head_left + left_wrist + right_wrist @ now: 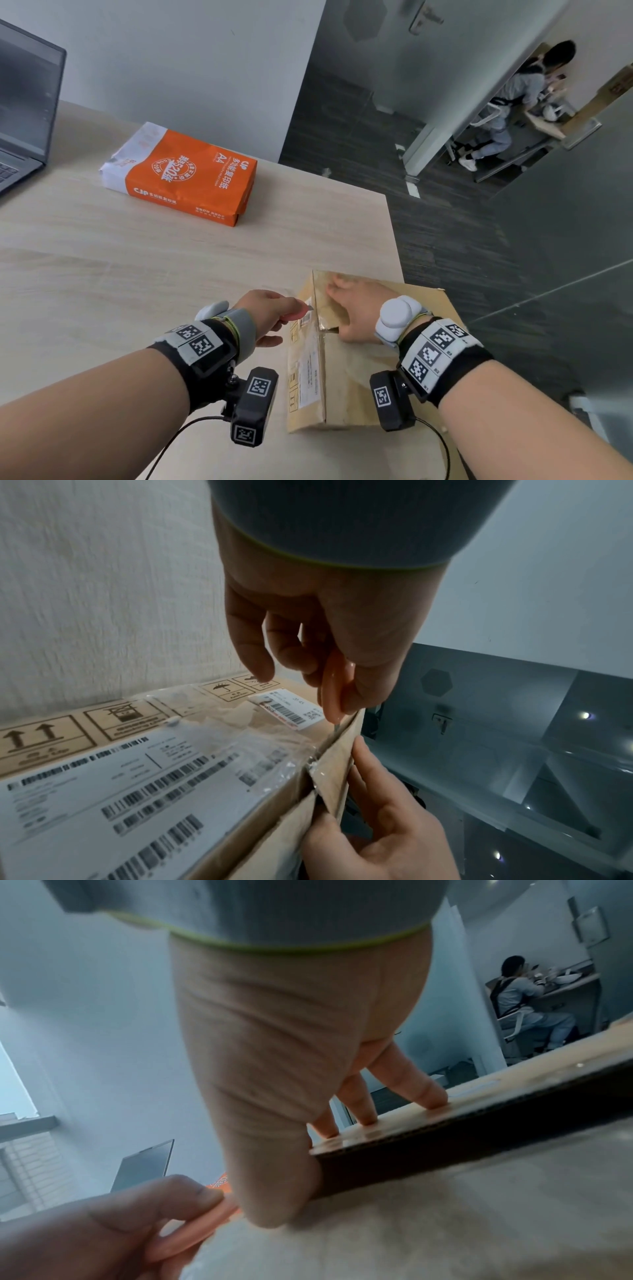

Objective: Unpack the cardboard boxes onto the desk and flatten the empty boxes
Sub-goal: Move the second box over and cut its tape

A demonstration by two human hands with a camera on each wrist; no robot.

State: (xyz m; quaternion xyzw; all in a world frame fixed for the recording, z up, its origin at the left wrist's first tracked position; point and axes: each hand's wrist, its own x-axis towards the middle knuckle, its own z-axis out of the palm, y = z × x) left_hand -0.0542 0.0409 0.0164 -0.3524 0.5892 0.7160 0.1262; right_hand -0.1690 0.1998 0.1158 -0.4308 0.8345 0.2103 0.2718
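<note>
A brown cardboard box (359,377) with shipping labels lies at the desk's near right corner. My left hand (274,315) pinches a small pink cutter (295,312), whose blade tip sits at the taped seam along the box's top left edge. In the left wrist view the cutter (334,691) meets the seam above a lifted flap (337,775). My right hand (356,308) holds that flap, with fingers (428,1093) pressed on top and the thumb tucked under its edge. What the box contains is hidden.
An orange ream of A4 paper (181,174) lies on the desk (137,274) at the back centre. An open laptop (24,113) stands far left. The desk's right edge (394,240) runs just past the box. A person (520,99) sits beyond a glass door.
</note>
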